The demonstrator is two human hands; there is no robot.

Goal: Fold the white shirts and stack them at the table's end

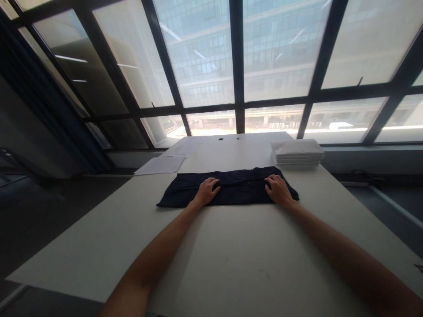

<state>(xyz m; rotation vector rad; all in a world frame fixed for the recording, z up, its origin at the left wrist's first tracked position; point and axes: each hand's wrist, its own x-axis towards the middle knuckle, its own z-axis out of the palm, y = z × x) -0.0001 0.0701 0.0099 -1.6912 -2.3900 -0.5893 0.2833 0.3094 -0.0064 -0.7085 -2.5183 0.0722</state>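
A dark navy folded cloth (244, 193) lies across the white table in a long, wide strip, with a crease running along its length. It looks like a garment, but its kind cannot be made out. My left hand (206, 191) rests on the cloth left of its middle, fingers forward and thumb spread to the side. Near the cloth's right end, my right hand (277, 189) lies on top in the same way, its thumb apart from the fingers. Both hands press from above, and neither visibly grips the fabric.
On the white table (231, 246), a stack of folded white cloths (297, 152) stands at the back right. Sheets of paper (161, 165) lie at the back left. Two small dark round spots show near the far edge. Beyond are large windows, with a dark curtain (49, 97) at left.
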